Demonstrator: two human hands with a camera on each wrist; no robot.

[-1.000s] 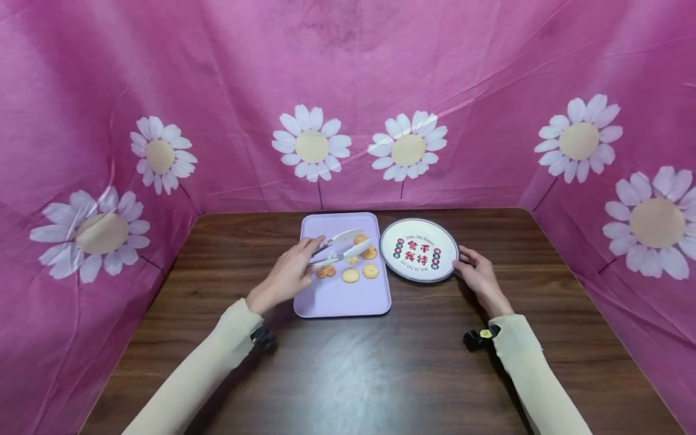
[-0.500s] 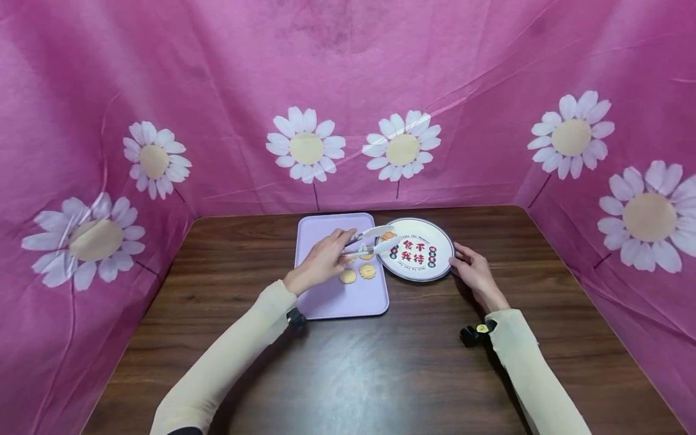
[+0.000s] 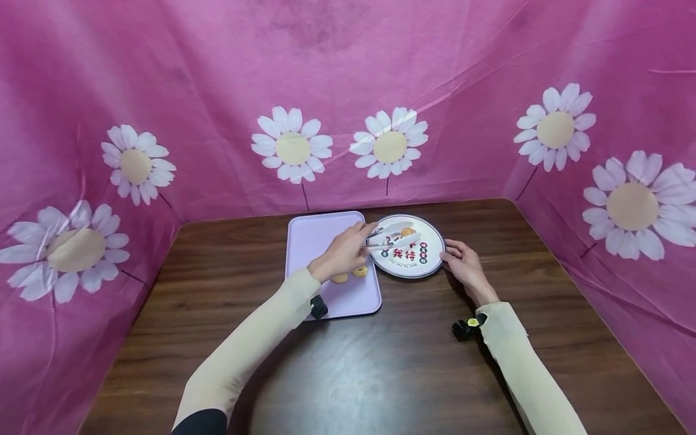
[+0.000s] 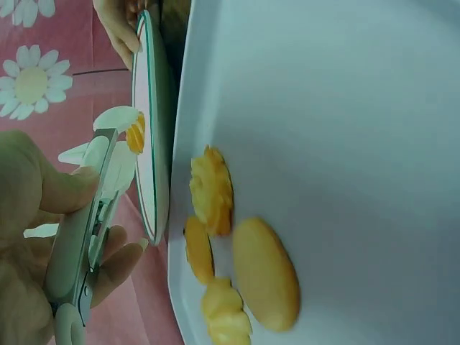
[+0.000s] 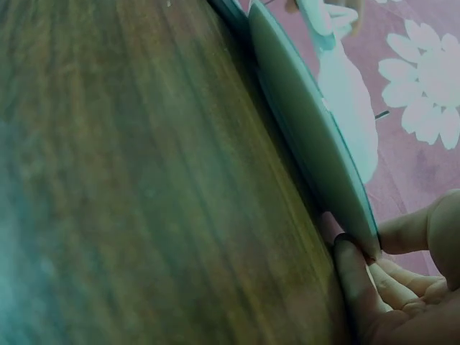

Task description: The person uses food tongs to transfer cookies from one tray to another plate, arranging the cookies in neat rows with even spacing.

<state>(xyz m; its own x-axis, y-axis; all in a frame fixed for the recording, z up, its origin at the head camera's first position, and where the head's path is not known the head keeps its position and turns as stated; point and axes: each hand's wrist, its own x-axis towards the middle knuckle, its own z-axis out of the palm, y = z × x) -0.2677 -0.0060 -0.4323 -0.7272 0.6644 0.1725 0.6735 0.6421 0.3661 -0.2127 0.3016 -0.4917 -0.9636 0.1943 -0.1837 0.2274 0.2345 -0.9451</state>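
Observation:
My left hand [image 3: 344,249] grips a pair of tongs [image 4: 85,208] and reaches across the tray toward the plate. Between the tongs' white tips is a golden piped cookie [image 3: 407,232], over the left part of the round white plate [image 3: 434,239] with red lettering. Whether the cookie touches the plate, I cannot tell. At the plate's right rim, my right hand [image 3: 466,270] pinches the edge, thumb above and fingers beneath, as the right wrist view shows. Below my left hand, several cookies lie on the lilac tray, among them a smooth oval one [image 4: 266,274] and a ridged one [image 4: 211,190].
The lilac tray [image 3: 304,229] stands directly left of the plate, near the back of the dark wooden table [image 3: 348,374]. A pink cloth [image 3: 337,72] printed with white daisies hangs behind and on both sides. Black wrist devices [image 3: 318,307] sit on both sleeves.
My left hand has carried the cookie in the tongs rightward from the tray to over the plate. The right hand has stayed at the plate's rim. The head view has shifted slightly.

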